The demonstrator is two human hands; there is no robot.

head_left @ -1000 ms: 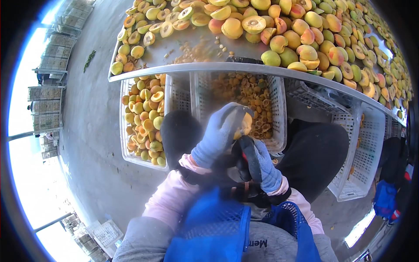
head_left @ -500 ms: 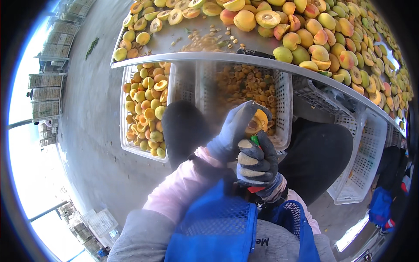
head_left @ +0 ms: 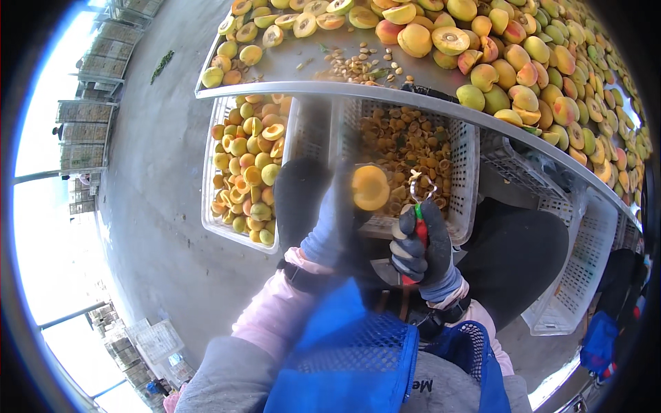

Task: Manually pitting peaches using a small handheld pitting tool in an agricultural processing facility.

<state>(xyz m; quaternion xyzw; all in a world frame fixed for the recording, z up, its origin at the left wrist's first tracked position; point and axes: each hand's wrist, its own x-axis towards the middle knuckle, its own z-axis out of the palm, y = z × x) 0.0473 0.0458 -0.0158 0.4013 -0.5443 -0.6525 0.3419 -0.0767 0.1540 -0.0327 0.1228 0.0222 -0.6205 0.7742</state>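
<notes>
One metal table (head_left: pixel 296 67), bearing one heap of whole and halved fruit (head_left: pixel 513 72), too many to count. Two white crates at my knees, partly under the table's edge: the left crate (head_left: pixel 241 241) full of fruit, mostly halves; the middle crate (head_left: pixel 467 172) holding small brownish-orange pieces, uncounted. One further pale crate (head_left: pixel 575 275) beyond my right knee. Two knees in black cloth, one blue vest (head_left: pixel 344 351). Two gloved hands, mine: my left hand (head_left: pixel 337 217), blurred, has hold of one fruit half, though I cannot tell how its fingers sit; my right hand (head_left: pixel 425 248) is closed around one tool (head_left: pixel 421 230), red handle, green collar, looped metal end upward. One fruit half (head_left: pixel 371 188), cut face toward me, above the middle crate, just left of the tool's loop and apart from it. One scatter of pits (head_left: pixel 365 65) near the table's rim, uncounted.
</notes>
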